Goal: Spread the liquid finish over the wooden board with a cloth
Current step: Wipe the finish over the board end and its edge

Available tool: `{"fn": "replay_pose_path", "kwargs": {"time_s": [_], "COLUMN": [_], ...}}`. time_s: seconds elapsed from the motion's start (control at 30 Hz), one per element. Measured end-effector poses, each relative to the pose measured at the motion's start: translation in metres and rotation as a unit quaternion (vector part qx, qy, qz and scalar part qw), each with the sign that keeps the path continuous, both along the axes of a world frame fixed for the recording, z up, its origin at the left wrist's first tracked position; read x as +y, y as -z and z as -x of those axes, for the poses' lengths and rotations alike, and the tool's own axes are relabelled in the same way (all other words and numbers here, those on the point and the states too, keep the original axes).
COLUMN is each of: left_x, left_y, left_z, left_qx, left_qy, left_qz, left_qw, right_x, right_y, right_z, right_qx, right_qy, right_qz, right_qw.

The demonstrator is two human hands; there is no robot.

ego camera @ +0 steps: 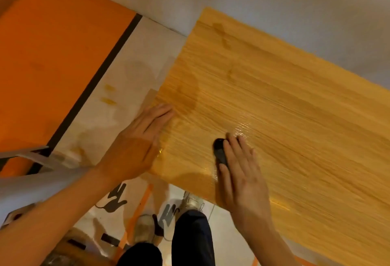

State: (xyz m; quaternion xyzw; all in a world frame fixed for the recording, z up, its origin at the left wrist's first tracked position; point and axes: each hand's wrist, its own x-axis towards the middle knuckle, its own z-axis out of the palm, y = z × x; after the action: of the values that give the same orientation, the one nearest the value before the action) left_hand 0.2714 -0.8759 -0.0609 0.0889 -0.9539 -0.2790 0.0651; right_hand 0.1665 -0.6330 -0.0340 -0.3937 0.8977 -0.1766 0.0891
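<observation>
A large wooden board (pixel 285 101) with fine grain fills the right of the view. Wet glossy finish (pixel 242 126) shines near its front edge, and darker damp patches lie further up. My right hand (pixel 244 172) lies flat with straight fingers, pressing a small dark cloth (pixel 220 151) onto the board; only the cloth's left part shows beside my fingers. My left hand (pixel 139 141) rests flat on the board's left edge, fingers straight.
The board lies on a white covered surface (pixel 130 71) with yellowish stains. An orange panel (pixel 52 54) with a dark strip is at the left. Below, my legs and shoes (pixel 145 227) stand on a floor with orange tape.
</observation>
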Motion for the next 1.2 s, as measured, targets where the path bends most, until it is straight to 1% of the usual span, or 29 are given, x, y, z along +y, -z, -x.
{"fn": "replay_pose_path", "kwargs": {"time_s": [0.07, 0.13, 0.17, 0.23, 0.33, 0.4, 0.47, 0.53, 0.6, 0.67, 0.7, 0.77, 0.87, 0.93, 1.0, 1.03, 1.13, 1.2], "left_x": [-0.001, -0.002, -0.003, -0.003, -0.001, 0.0, 0.002, 0.005, 0.008, 0.01, 0.012, 0.015, 0.007, -0.005, -0.017, -0.019, -0.017, -0.016], "left_y": [0.002, 0.005, 0.006, 0.006, 0.004, 0.001, -0.002, -0.005, -0.007, -0.009, -0.01, -0.013, -0.012, -0.007, -0.001, 0.002, 0.006, 0.007], "left_z": [0.0, -0.001, -0.002, -0.003, -0.001, 0.0, 0.0, 0.001, 0.005, 0.016, 0.026, 0.051, 0.09, 0.11, 0.123, 0.126, 0.128, 0.127], "left_qx": [0.0, 0.01, 0.013, 0.015, 0.007, -0.003, -0.009, -0.008, 0.003, 0.015, 0.018, 0.019, 0.026, 0.022, 0.022, 0.021, 0.023, 0.042], "left_qy": [-0.004, -0.002, 0.0, 0.0, -0.007, -0.009, -0.017, -0.032, -0.057, -0.08, -0.09, -0.105, -0.095, -0.077, -0.067, -0.071, -0.085, -0.078], "left_qz": [-0.016, -0.011, -0.004, 0.006, 0.005, 0.009, 0.021, 0.01, -0.01, -0.008, -0.008, -0.013, -0.001, -0.005, 0.011, 0.017, 0.018, 0.025], "left_qw": [1.0, 1.0, 1.0, 1.0, 1.0, 1.0, 1.0, 0.999, 0.998, 0.997, 0.996, 0.994, 0.995, 0.997, 0.997, 0.997, 0.996, 0.996], "right_x": [0.031, 0.025, 0.009, -0.034, -0.087, -0.085, -0.053, -0.009, 0.021, 0.018, 0.006, -0.036, -0.1, -0.111, -0.089, -0.069, -0.011, -0.01], "right_y": [-0.004, -0.003, -0.001, 0.003, 0.012, 0.01, 0.0, -0.007, -0.008, -0.003, -0.001, -0.001, 0.002, 0.003, -0.001, -0.003, -0.009, -0.008], "right_z": [0.027, 0.029, 0.023, 0.004, -0.012, -0.001, 0.019, 0.046, 0.071, 0.076, 0.071, 0.058, 0.042, 0.047, 0.06, 0.068, 0.09, 0.09], "right_qx": [-0.018, -0.012, -0.002, 0.005, -0.031, -0.03, -0.021, -0.017, -0.031, -0.034, -0.026, -0.013, -0.033, -0.031, -0.018, -0.022, -0.038, -0.031], "right_qy": [0.09, 0.127, 0.12, 0.062, -0.027, -0.071, -0.074, -0.002, 0.098, 0.157, 0.162, 0.131, 0.055, 0.013, 0.007, 0.035, 0.179, 0.238], "right_qz": [-0.008, 0.011, 0.019, 0.034, 0.072, 0.065, 0.036, 0.005, 0.007, 0.024, 0.035, 0.062, 0.072, 0.056, 0.039, 0.034, 0.019, 0.017], "right_qw": [0.996, 0.992, 0.993, 0.997, 0.997, 0.995, 0.996, 1.0, 0.995, 0.987, 0.986, 0.989, 0.995, 0.998, 0.999, 0.999, 0.983, 0.971]}}
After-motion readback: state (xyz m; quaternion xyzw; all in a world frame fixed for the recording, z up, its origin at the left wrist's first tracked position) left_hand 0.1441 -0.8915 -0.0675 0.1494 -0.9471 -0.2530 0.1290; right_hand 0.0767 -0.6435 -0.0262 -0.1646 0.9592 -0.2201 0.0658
